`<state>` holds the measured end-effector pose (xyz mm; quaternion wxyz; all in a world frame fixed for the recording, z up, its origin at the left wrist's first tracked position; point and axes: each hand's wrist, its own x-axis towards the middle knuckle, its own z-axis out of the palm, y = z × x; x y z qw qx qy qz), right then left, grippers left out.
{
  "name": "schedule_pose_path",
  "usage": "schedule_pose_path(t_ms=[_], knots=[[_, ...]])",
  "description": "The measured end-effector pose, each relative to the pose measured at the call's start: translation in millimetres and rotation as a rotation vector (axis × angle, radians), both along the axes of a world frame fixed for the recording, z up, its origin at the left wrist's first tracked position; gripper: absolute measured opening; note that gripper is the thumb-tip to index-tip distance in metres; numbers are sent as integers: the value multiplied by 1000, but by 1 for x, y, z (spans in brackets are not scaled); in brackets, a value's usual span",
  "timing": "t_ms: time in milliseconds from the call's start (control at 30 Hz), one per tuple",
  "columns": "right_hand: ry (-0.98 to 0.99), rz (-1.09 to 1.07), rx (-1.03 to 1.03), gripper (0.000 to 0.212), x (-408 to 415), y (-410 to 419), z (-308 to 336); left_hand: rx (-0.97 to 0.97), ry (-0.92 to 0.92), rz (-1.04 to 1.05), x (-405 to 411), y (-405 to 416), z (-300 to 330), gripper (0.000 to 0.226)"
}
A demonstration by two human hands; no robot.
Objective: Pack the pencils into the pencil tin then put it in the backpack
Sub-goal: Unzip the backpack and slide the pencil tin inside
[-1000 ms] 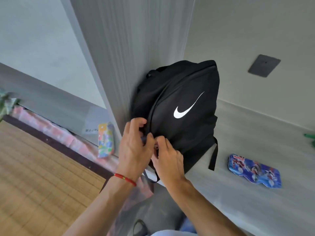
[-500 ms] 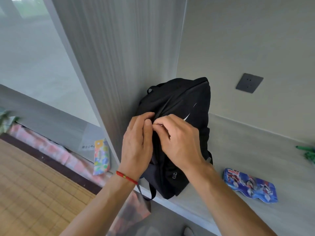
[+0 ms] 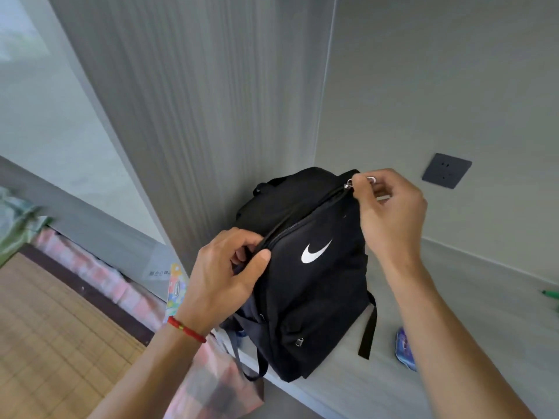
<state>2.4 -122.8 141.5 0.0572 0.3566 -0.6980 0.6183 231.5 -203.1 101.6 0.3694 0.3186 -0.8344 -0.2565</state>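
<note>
A pale grey worktop (image 3: 472, 300) ran along a plain grey wall (image 3: 438, 86) that carried a dark socket plate (image 3: 446, 170). A ribbed grey panel (image 3: 193, 116) stood at the corner beside a large window (image 3: 39, 116). Below lay a woven straw mat (image 3: 51, 337).

The right forearm hides most of the blue pencil tin (image 3: 404, 349) on the desk. A green object (image 3: 550, 294) is cut off at the right edge, and the left hand (image 3: 223, 273) covers the backpack's (image 3: 314, 297) lower zip end.
</note>
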Motion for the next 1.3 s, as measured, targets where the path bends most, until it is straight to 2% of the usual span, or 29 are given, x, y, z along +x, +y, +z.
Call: schedule_pose_path(t_ms=[100, 233, 300, 400, 567, 800, 967, 1033, 1100, 1133, 1200, 1267, 1300], knots=[[-37, 161, 4, 10, 2, 1, -4, -9, 40, -31, -32, 5, 23, 17], [-81, 280, -14, 9, -6, 3, -3, -166, -103, -17, -83, 8, 50, 37], [-72, 318, -5, 9, -14, 4, -2, -204, -164, 21, -97, 8, 57, 34], [-99, 267, 25, 10, -32, 2, -4, -208, -157, 33, -104, 7, 60, 18], [-458, 226, 121, 17, -82, -13, -29, -221, -147, 48, -99, 5, 57, 13], [-893, 166, 344, 14, -129, -13, -116, -235, -103, 138, -101, 6, 55, 8], [-1018, 147, 526, 18, -125, -4, -171, -246, -97, 161, -105, 14, 49, 7], [-921, 141, 531, 19, -119, -8, -173, -222, -92, 156, -107, 17, 46, 7], [-615, 78, 549, 13, -114, -12, -159, -163, -82, 155, -107, 14, 47, 7], [-463, 35, 513, 16, -108, -12, -146, -134, -80, 157, -106, 12, 48, 8], [-284, 49, 277, 33, -86, -9, -112, -90, -78, 159, -104, 9, 50, 8], [-125, 219, 60, 40, -54, -8, -74, -27, -70, 134, -102, 7, 50, 11], [-4, 321, 36, 43, -37, -8, -61, 32, -62, 106, -100, 5, 51, 14]])
